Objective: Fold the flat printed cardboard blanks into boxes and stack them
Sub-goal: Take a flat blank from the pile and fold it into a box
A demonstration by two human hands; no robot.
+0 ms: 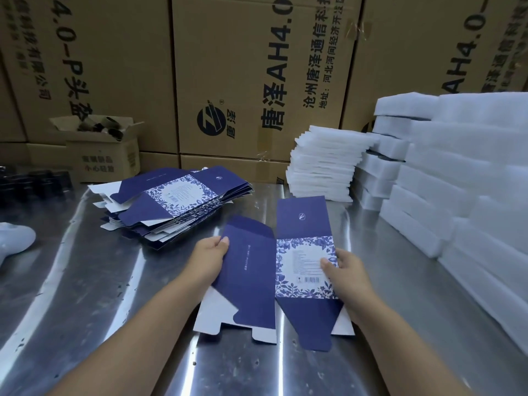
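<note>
Navy floral blank (257, 281), partly creased
The left hand (211, 252) holds its raised navy panel, the right hand (343, 270) its floral panel; a slumped stack of flat blanks (177, 204) lies beyond the left hand.

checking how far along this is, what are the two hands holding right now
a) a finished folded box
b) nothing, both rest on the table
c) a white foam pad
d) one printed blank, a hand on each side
d: the left hand pinches the plain blue side and the right hand pinches the floral panel of one blank, which is not yet formed into a box.
</note>
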